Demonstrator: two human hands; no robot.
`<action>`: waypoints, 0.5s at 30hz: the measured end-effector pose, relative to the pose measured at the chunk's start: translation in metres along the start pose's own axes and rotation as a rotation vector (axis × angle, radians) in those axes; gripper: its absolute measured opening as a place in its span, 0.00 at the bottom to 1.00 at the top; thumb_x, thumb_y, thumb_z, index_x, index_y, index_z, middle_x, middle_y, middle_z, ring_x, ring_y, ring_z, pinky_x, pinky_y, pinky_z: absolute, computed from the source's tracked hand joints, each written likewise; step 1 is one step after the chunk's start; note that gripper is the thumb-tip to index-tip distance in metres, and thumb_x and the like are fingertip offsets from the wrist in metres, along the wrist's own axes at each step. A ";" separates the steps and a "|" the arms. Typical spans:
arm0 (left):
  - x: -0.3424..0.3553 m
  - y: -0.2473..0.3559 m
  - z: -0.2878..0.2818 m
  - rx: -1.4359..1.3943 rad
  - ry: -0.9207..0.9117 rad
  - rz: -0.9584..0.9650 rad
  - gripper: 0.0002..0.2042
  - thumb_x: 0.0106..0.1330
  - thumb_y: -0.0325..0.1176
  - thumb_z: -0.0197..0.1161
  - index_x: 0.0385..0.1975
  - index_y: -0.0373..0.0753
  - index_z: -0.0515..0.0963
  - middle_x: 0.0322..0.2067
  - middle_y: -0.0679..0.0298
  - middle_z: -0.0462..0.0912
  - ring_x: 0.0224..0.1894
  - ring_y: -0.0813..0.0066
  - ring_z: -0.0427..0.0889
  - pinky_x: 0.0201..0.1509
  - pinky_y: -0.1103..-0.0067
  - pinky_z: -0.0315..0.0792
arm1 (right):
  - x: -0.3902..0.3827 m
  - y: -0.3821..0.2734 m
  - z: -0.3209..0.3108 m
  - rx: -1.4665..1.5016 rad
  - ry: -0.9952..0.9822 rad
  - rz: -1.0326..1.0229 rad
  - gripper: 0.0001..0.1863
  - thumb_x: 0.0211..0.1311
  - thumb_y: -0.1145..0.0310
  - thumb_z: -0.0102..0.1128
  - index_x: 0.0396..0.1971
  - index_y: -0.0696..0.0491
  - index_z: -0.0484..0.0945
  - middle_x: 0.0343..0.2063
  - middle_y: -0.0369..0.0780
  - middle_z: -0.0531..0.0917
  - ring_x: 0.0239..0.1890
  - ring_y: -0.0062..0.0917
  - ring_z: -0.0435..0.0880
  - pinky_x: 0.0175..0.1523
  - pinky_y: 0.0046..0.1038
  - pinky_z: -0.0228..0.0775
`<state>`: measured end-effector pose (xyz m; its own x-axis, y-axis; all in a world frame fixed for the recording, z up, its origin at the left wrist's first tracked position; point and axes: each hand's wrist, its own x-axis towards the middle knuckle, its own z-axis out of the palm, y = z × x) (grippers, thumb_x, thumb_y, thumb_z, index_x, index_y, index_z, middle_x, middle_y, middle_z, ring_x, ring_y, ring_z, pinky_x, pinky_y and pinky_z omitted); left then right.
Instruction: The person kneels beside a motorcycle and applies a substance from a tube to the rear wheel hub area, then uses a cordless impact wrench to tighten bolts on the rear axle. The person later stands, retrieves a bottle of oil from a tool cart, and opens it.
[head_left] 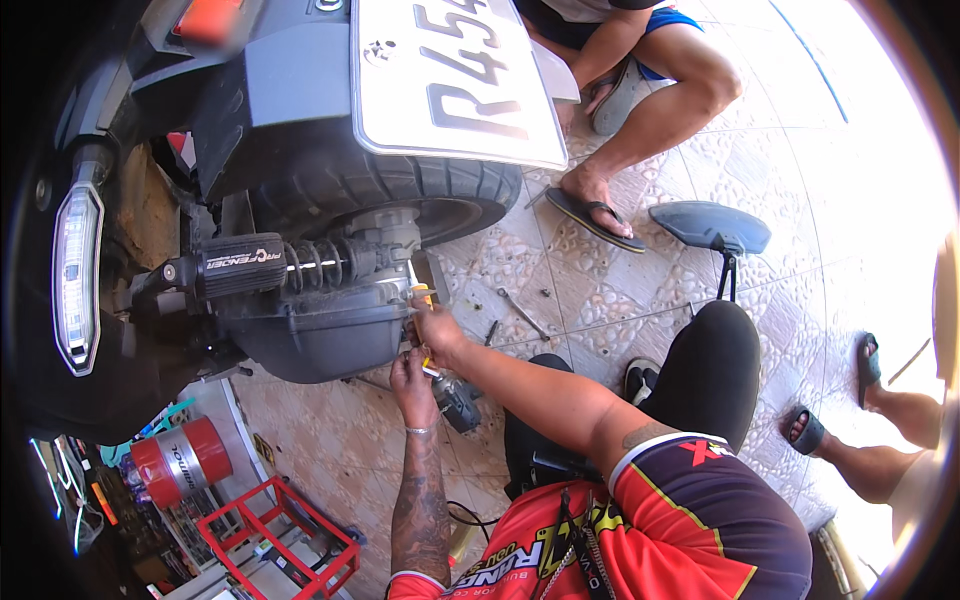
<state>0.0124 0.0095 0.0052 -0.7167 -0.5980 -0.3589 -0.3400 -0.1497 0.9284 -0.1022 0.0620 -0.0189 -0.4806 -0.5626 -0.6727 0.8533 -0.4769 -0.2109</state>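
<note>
Beside the scooter's rear wheel, my right hand (438, 333) is closed around a slim tool with a yellow handle (423, 294). Its pale shaft points up at the metal wheel hub (390, 232); whether the tip touches is too small to tell. Just below, my left hand (412, 385) has its fingers drawn together beside a second yellow piece (428, 364), and what they pinch is hidden. Both hands are at the edge of the dark rounded casing (325, 335). Above it runs the shock absorber (315, 263) with its coil spring. The rear tyre (400, 185) sits under the white number plate (455, 85).
A cordless power tool (457, 403) lies on the tiled floor by my left hand. A wrench (524, 314) and small parts lie farther right, near a detached dark mudguard (712, 228). Another person's sandalled foot (600, 212) is close. At lower left are a red frame (285, 540) and red container (180, 460).
</note>
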 end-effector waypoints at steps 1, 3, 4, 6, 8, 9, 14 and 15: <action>0.000 0.000 0.000 0.068 0.021 0.001 0.11 0.77 0.36 0.56 0.41 0.34 0.75 0.38 0.63 0.80 0.39 0.78 0.80 0.43 0.78 0.77 | 0.000 0.000 0.000 -0.007 0.003 -0.002 0.18 0.74 0.53 0.52 0.47 0.55 0.73 0.23 0.36 0.76 0.23 0.22 0.74 0.26 0.28 0.66; 0.000 0.001 -0.001 0.170 0.012 0.022 0.11 0.77 0.37 0.56 0.40 0.34 0.75 0.38 0.63 0.80 0.39 0.78 0.79 0.43 0.78 0.77 | 0.001 0.000 -0.001 -0.013 0.006 -0.009 0.19 0.75 0.53 0.52 0.48 0.55 0.73 0.24 0.37 0.76 0.23 0.23 0.75 0.27 0.28 0.68; 0.000 0.002 0.000 0.159 0.016 0.026 0.11 0.77 0.37 0.56 0.40 0.34 0.74 0.37 0.64 0.80 0.38 0.80 0.78 0.42 0.79 0.76 | 0.001 0.001 0.000 -0.011 0.008 -0.013 0.19 0.75 0.53 0.52 0.48 0.55 0.72 0.24 0.37 0.76 0.23 0.24 0.75 0.27 0.28 0.68; -0.002 0.003 0.001 0.137 0.025 0.037 0.11 0.77 0.36 0.57 0.38 0.33 0.74 0.35 0.65 0.79 0.36 0.83 0.76 0.39 0.80 0.73 | 0.002 0.002 0.000 -0.008 0.007 -0.027 0.19 0.75 0.54 0.52 0.50 0.55 0.72 0.24 0.38 0.77 0.23 0.24 0.76 0.26 0.29 0.69; -0.004 0.005 0.004 0.097 0.037 0.072 0.10 0.77 0.36 0.56 0.38 0.33 0.74 0.35 0.65 0.80 0.36 0.83 0.77 0.40 0.81 0.73 | 0.003 0.003 0.001 -0.021 0.030 -0.024 0.20 0.75 0.54 0.52 0.51 0.56 0.71 0.24 0.38 0.77 0.22 0.25 0.76 0.26 0.30 0.70; -0.004 0.005 0.004 0.066 0.019 0.110 0.10 0.77 0.35 0.56 0.39 0.33 0.74 0.35 0.65 0.80 0.36 0.83 0.77 0.40 0.81 0.73 | 0.004 0.004 0.002 -0.020 0.018 -0.056 0.20 0.75 0.55 0.52 0.52 0.57 0.71 0.24 0.38 0.77 0.22 0.25 0.76 0.26 0.30 0.70; -0.006 0.008 0.001 0.174 0.039 0.128 0.09 0.78 0.34 0.55 0.40 0.33 0.74 0.36 0.65 0.81 0.37 0.83 0.77 0.42 0.81 0.73 | 0.009 0.004 0.005 -0.037 0.047 -0.019 0.19 0.76 0.58 0.50 0.53 0.59 0.73 0.24 0.39 0.77 0.21 0.25 0.76 0.25 0.30 0.69; -0.006 0.008 0.001 0.202 0.034 0.148 0.09 0.78 0.34 0.55 0.40 0.33 0.74 0.36 0.65 0.81 0.38 0.83 0.77 0.42 0.81 0.73 | 0.009 0.003 0.004 -0.033 0.041 -0.029 0.19 0.77 0.59 0.48 0.52 0.59 0.74 0.24 0.40 0.78 0.21 0.26 0.76 0.25 0.31 0.69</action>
<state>0.0132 0.0131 0.0143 -0.7479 -0.6284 -0.2140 -0.3504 0.0999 0.9312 -0.1050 0.0524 -0.0228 -0.4971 -0.5203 -0.6944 0.8457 -0.4694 -0.2537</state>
